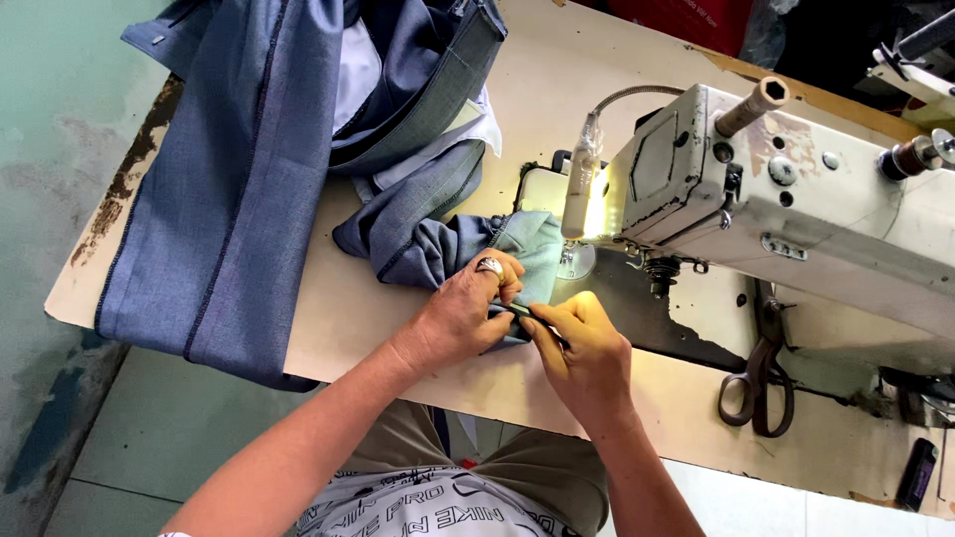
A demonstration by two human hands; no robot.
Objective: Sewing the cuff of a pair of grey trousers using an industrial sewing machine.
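Pinching a folded edge of blue cloth [517, 261] with both hands, just at 7 o'clock from the needle foot of the sewing machine [796, 214]. Left hand [463, 313] lies on top of the cloth, knuckles up, a ring on one finger, fingers pressed together and curled down onto the fold. Right hand [587, 353] sits at 4 o'clock from the left one, touching it, thumb and forefinger pinching a thin dark strip of the cloth edge; whether a small tool is in that pinch cannot be told. The cloth bit in hand is lit pale by the machine lamp [580, 189], a white tube on a bendy metal neck hanging right at 12 o'clock above it.

The rest of the garment runs off toward 10 o'clock: a bunched heap near the hands, then a long flat panel with dark seam lines draping over the surface [557, 89] edge at 9 o'clock. Pale lining shows in the heap at 11 o'clock.

Machine body is off-white, worn, paint chipped, filling the 2 to 3 o'clock side. Big dark scissors [758, 383] lie on the surface at 4 o'clock from the hands, well apart, under the machine arm. Small black lighter-shaped thing [917, 474] at far 4 o'clock near the surface edge. Surface is cream, scuffed, brown chipped rim at 9 o'clock.
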